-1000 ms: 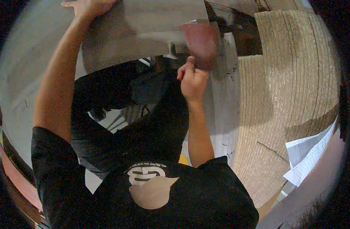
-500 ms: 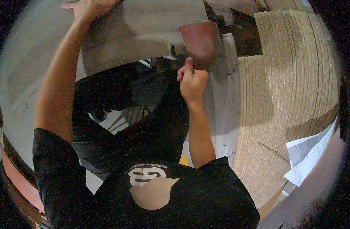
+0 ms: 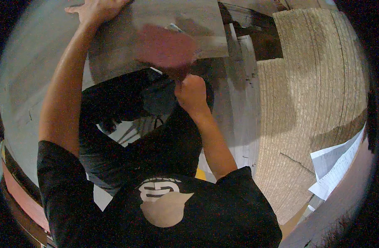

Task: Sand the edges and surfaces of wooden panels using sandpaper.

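Note:
My left hand [image 3: 99,11] lies on the large grey-brown sheet [image 3: 111,49] at the upper left, its fingers spread and partly cut off by the top of the picture. My right hand [image 3: 192,95] is closed round the narrow end of a flat, reddish, paddle-like tool [image 3: 168,47]. The tool is smeared by motion, so its exact kind is unclear. Its broad part is over the near edge of the sheet, in front of my lap. Just past it shows a small pale thing [image 3: 175,27], too blurred to name.
Right of the sheet lie pale boards [image 3: 243,107] and a stack of tan, wood-grained panels [image 3: 309,82]. White printed papers [image 3: 334,165] rest at the right edge. Dark gaps [image 3: 266,41] show between boards at the upper right. My crossed legs [image 3: 127,153] are below the sheet.
My right hand has swung the reddish tool leftward, from beside the sheet's right edge to over its near part. My left hand has stayed almost in place.

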A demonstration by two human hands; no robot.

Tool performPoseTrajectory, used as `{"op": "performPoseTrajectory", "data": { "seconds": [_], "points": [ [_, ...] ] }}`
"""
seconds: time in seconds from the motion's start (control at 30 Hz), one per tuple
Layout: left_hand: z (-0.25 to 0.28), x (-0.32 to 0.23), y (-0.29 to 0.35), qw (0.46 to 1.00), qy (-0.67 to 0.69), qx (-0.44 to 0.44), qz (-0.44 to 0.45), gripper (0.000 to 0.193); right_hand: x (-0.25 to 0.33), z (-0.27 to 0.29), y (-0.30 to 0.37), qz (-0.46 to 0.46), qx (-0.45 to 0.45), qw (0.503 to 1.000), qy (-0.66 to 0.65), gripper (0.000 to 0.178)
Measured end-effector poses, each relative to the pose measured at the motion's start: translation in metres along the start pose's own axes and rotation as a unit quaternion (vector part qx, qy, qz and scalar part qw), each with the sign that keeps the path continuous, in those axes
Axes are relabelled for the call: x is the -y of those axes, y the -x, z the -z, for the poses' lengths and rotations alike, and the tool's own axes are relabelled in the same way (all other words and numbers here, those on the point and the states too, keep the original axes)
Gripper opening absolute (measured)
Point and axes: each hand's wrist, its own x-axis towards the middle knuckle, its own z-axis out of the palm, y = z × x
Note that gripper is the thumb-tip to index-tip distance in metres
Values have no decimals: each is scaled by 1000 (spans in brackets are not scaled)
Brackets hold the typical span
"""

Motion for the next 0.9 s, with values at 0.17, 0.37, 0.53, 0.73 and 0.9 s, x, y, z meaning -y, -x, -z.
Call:
{"op": "performPoseTrajectory", "data": {
  "seconds": [0.17, 0.37, 0.53, 0.73, 0.9],
  "points": [
    [1, -1, 3, 998, 26, -55, -30, 95, -24, 16, 2, 36, -28, 991, 122, 15],
    [9, 8, -1, 1000, -14, -9, 13, 95, 14, 53, -8, -136, -202, 949, -199, 22],
    [-3, -3, 0, 999, 12, -13, -30, 93, -21, 23, -17, 25, -113, 992, 42, 8],
    [9, 1, 0, 1000, -10, -5, -8, 93, 22, -2, -26, -141, -263, 952, 67, 12],
    [6, 5, -3, 1000, -10, 3, 0, 94, -10, 29, 0, -69, -184, 965, -174, 14]
  ]
}}
